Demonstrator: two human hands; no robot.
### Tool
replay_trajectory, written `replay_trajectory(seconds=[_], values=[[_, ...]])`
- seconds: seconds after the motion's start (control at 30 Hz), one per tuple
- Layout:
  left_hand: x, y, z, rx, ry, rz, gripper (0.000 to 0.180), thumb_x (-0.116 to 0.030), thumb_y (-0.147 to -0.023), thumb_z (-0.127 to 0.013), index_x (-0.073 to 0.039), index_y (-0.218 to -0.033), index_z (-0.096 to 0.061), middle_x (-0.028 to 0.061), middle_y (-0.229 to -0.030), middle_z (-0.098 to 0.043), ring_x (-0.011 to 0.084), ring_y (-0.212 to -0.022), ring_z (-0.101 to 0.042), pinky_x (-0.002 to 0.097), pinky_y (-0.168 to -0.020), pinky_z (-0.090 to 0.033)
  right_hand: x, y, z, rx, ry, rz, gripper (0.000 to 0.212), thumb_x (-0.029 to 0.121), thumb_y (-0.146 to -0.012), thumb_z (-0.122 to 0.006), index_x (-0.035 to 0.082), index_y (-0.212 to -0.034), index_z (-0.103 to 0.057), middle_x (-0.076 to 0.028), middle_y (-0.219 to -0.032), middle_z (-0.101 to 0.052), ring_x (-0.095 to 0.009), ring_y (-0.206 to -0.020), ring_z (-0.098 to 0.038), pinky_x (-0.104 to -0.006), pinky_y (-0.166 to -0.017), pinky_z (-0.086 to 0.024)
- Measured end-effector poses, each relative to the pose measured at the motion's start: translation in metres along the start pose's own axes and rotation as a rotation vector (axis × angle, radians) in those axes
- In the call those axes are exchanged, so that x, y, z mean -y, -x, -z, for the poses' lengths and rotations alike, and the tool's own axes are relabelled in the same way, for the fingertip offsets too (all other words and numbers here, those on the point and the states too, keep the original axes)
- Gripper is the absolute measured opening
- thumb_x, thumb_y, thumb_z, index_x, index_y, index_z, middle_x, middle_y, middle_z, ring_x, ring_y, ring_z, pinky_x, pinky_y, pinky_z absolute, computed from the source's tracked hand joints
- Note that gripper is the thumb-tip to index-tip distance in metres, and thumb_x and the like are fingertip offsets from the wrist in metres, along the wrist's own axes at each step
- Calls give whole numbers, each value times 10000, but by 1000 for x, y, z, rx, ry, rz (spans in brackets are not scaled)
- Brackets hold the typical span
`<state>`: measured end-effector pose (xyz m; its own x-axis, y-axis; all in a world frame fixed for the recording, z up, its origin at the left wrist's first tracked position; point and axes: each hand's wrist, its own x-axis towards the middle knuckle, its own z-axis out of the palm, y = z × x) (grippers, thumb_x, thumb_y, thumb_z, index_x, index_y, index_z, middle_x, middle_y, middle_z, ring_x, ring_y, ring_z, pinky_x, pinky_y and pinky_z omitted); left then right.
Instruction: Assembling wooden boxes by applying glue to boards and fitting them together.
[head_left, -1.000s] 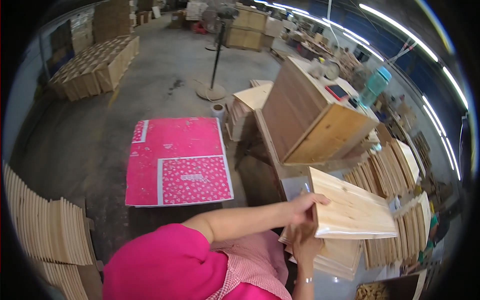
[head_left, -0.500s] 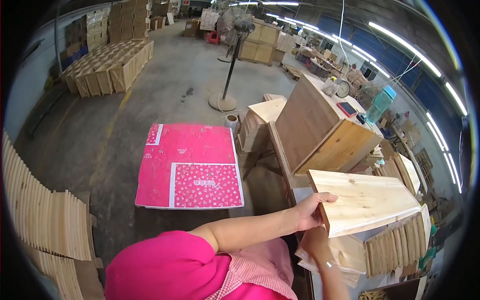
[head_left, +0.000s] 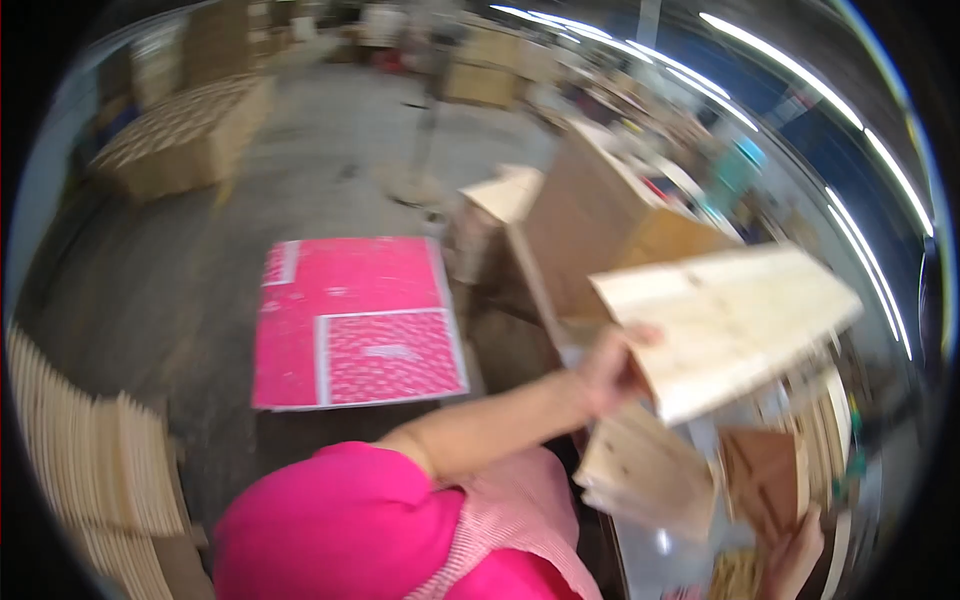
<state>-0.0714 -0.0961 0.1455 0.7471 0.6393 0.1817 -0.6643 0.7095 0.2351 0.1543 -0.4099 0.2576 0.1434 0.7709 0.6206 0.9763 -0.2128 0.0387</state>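
Note:
My left hand (head_left: 612, 372) is closed on the near left edge of a pale wooden board (head_left: 730, 322), thumb on top. The board is held up in the air above the workbench, tilted, its grain blurred by motion. Low on the right, my right hand (head_left: 795, 555) is closed at the lower corner of a reddish-brown wooden board (head_left: 762, 475); its fingers are partly blurred. That board leans in front of a row of upright wooden pieces (head_left: 822, 425). Between the two hands, a small stack of pale boards (head_left: 648, 470) lies on the bench.
A pink printed flat box (head_left: 355, 280) lies to the left of the bench. A large wooden box (head_left: 570, 215) stands on the bench's far part, with a turquoise bottle (head_left: 735, 175) on it. Rows of stacked slats (head_left: 95, 460) stand at the lower left. A pedestal fan (head_left: 425, 140) stands beyond.
My right hand has left the held board and moved right and down to the brown board. The pale board has risen slightly in my left hand. The whole view has shifted and blurred.

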Motion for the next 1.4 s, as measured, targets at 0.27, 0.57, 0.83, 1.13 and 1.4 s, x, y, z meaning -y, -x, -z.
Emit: replay_trajectory(seconds=[0.27,0.57,0.83,1.13,1.4], values=[[-17,14,52,-136,-157,-127,605,-154,-918,-605,38,-1453,-401,208,-1385,-572,344,-1238,-597,463,-1082,-479,54,36,67,-359,236,-307,295,-111,-909,-594,-19,-1189,-610,-197,-1004,-700,-271,-871,-697,-326,-809,-533],[24,-2,73,-163,-148,-53,611,-182,-932,-605,41,-1462,-398,221,-1395,-566,358,-1219,-611,469,-1063,-500,-89,-49,20,-613,508,55,355,-72,-889,-664,35,-1227,-652,-182,-1106,-724,-323,-985,-719,-376,-852,-567],[22,10,88,-239,-224,-13,687,-162,-901,-609,31,-1498,-330,212,-1455,-503,352,-1315,-531,473,-1126,-431,-276,-148,-118,-430,641,-52,256,26,-901,-552,85,-1135,-636,-167,-1089,-702,-350,-988,-692,-438,-861,-554],[10,-3,100,-368,-322,-132,604,-182,-942,-587,55,-1462,-389,217,-1405,-554,357,-1252,-584,473,-1087,-466,-168,-124,-227,-337,227,-73,433,48,-820,-662,26,-1250,-616,-195,-1192,-671,-368,-1088,-634,-465,-963,-491],[15,-14,88,-317,-282,-110,552,-238,-967,-591,74,-1402,-459,234,-1295,-626,340,-1126,-664,445,-992,-547,46,-69,-436,299,-286,-95,689,569,-863,-656,-15,-1228,-631,-212,-1255,-616,-367,-1239,-534,-548,-1093,-353]])
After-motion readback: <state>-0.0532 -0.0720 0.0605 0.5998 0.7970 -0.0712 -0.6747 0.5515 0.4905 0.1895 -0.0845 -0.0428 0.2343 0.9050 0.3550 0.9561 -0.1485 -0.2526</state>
